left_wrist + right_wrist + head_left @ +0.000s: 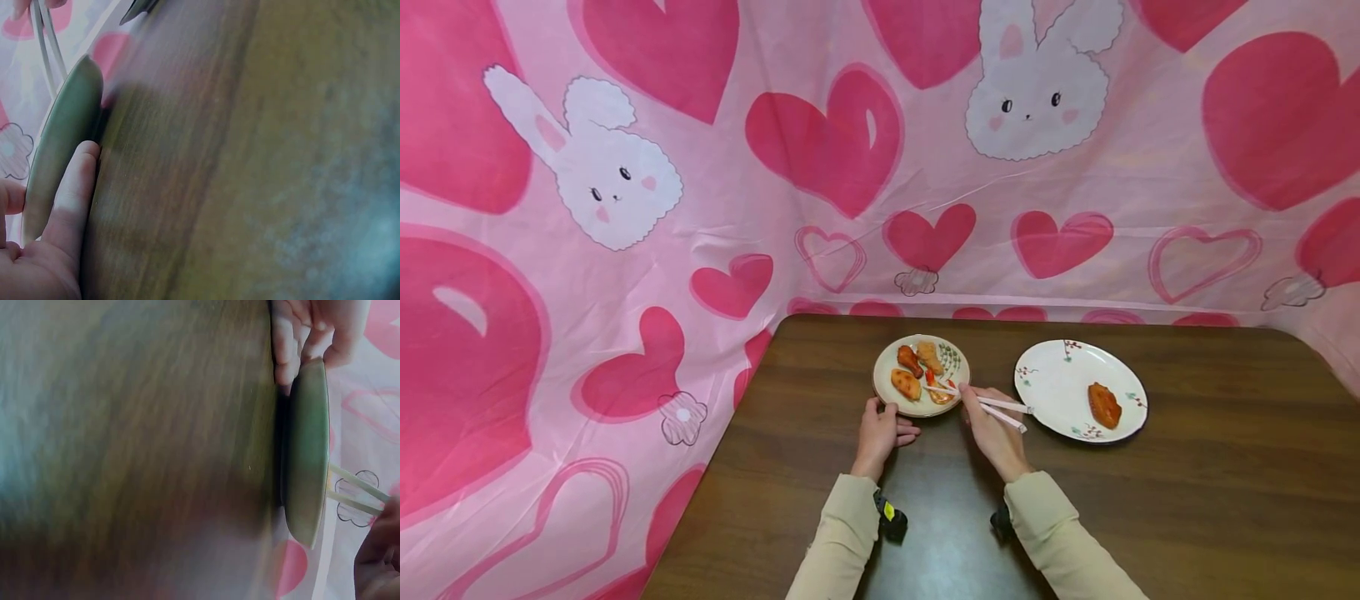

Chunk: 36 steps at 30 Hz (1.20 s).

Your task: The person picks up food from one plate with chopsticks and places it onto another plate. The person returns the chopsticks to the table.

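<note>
My left hand (pixel 878 433) grips the near-left rim of a small round plate (pixel 886 360), thumb at the rim and fingers against its underside (pixel 309 456). Two white chopsticks (pixel 1006 404) are held in my right hand (pixel 992 433), at the plate's right side. Their tips reach over an orange-and-white food piece (pixel 938 397) beside red bits; contact cannot be told. Also on this plate are a chicken drumstick (pixel 910 361), a breaded nugget (pixel 929 357) and a golden-brown piece (pixel 906 384). In the left wrist view the plate's green outer side (pixel 69 119) shows, not its food.
To the right stands a larger oval white plate (pixel 1052 387) with a floral pattern, bearing one browned chicken wing (pixel 1104 405). Both plates are on a dark wooden table (pixel 1225 483). A pink heart-and-rabbit cloth (pixel 850 50) hangs behind and to the left.
</note>
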Available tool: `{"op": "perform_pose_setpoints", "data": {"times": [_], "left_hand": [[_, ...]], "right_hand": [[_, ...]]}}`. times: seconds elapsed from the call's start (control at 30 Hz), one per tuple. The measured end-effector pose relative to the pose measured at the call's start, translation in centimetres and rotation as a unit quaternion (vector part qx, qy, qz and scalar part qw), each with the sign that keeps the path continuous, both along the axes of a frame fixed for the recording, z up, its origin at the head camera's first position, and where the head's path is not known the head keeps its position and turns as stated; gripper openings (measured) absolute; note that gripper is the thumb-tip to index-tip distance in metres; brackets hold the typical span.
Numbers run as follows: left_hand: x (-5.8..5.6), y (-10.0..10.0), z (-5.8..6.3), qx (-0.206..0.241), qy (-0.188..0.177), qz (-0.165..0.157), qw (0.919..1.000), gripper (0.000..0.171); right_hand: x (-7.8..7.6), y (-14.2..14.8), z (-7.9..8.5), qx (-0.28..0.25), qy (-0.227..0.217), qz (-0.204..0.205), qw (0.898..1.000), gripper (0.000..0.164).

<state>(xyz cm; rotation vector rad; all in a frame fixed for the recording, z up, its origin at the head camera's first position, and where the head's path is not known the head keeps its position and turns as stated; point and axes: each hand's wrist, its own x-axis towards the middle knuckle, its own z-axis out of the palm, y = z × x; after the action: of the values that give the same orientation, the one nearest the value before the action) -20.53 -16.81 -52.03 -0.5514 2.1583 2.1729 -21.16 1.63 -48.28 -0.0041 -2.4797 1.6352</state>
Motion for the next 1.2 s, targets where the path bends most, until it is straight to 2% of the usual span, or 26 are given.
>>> {"op": "perform_pose_setpoints", "data": {"times": [0.1, 0.2, 0.47, 0.5, 0.67, 0.7, 0.73, 0.87, 0.93, 1.07, 1.2], "left_hand": [[0.0, 0.0, 0.1, 0.001, -0.001, 0.0, 1.0, 0.038], [0.1, 0.1, 0.2, 0.001, -0.002, 0.001, 1.0, 0.038], [0.1, 0.0, 0.3, 0.002, 0.0, 0.003, 1.0, 0.038], [0.3, 0.1, 0.7, 0.002, 0.0, 0.001, 1.0, 0.038], [0.3, 0.1, 0.6, 0.001, -0.001, 0.0, 1.0, 0.038], [0.3, 0.1, 0.6, 0.001, -0.001, 0.0, 1.0, 0.037], [0.0, 0.1, 0.0, 0.002, -0.001, 0.002, 1.0, 0.036], [0.0, 0.1, 0.0, 0.007, -0.001, 0.003, 1.0, 0.033], [0.0, 0.1, 0.1, 0.008, 0.0, 0.001, 1.0, 0.033], [0.0, 0.1, 0.2, 0.012, 0.001, -0.003, 0.9999, 0.034], [0.0, 0.0, 0.2, 0.01, -0.002, -0.001, 0.9999, 0.036]], "right_hand": [[-0.1, 0.4, 0.1, 0.057, 0.024, 0.006, 0.998, 0.03], [-0.3, 0.6, 0.3, 0.078, 0.029, 0.028, 0.996, 0.034], [-0.4, 0.8, 0.8, 0.065, 0.043, 0.055, 0.995, 0.036], [-0.5, 0.8, 0.8, 0.067, 0.046, 0.055, 0.995, 0.037], [-0.4, 1.1, 1.3, 0.053, 0.032, 0.028, 0.998, 0.037], [-0.4, 1.3, 1.6, 0.042, 0.027, 0.022, 0.999, 0.038], [-0.3, 1.6, 1.9, 0.028, 0.017, 0.017, 0.999, 0.039], [0.0, 3.4, 3.4, -0.006, -0.001, 0.005, 1.0, 0.042], [0.0, 4.7, 4.2, -0.01, -0.002, -0.003, 1.0, 0.043], [0.2, 8.2, 5.5, 0.028, -0.005, -0.033, 0.999, 0.048], [0.8, 12.5, 6.5, 0.03, -0.045, -0.074, 0.996, 0.051]]}}
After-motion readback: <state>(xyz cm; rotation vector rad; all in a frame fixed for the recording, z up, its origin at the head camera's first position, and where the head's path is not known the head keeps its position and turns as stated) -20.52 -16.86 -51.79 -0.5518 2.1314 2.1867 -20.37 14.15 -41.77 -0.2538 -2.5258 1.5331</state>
